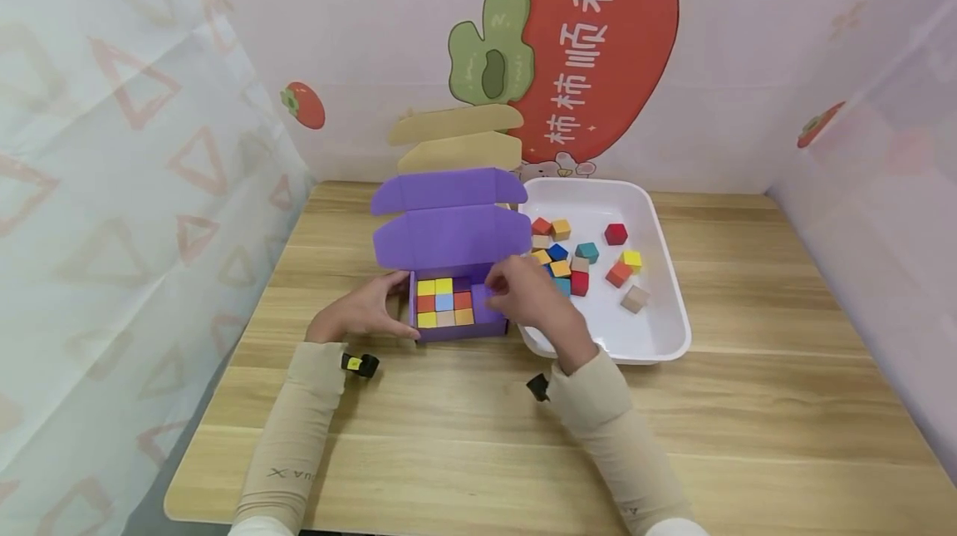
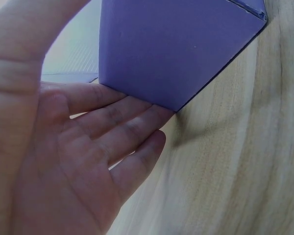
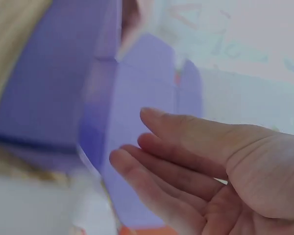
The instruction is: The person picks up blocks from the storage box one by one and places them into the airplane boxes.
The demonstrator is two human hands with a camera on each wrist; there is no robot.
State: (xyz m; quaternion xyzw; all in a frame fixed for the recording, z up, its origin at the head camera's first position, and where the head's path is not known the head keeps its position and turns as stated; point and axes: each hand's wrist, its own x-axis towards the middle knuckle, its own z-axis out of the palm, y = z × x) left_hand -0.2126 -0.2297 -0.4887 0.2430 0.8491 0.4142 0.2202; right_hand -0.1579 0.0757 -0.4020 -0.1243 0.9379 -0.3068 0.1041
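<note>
A purple cardboard box (image 1: 462,331) sits with its lid (image 1: 452,237) raised at the back. Inside, several small cubes (image 1: 444,302) in yellow, orange, light blue and beige are lined up in rows toward the left. My left hand (image 1: 370,305) holds the box's left end, thumb by the front corner and fingers at the back. In the left wrist view, fingertips meet the edge of the purple wall (image 2: 166,49). Over the box's right end is my right hand (image 1: 521,293), fingers loosely bent. Nothing shows between its thumb and fingers (image 3: 161,169) in the right wrist view.
Right of the box stands a white tray (image 1: 661,291) with several loose cubes (image 1: 586,252) of mixed colours. A tan box flap (image 1: 459,152) rises behind the purple lid. All this rests on a wooden table (image 1: 763,336) with printed cloth on three sides.
</note>
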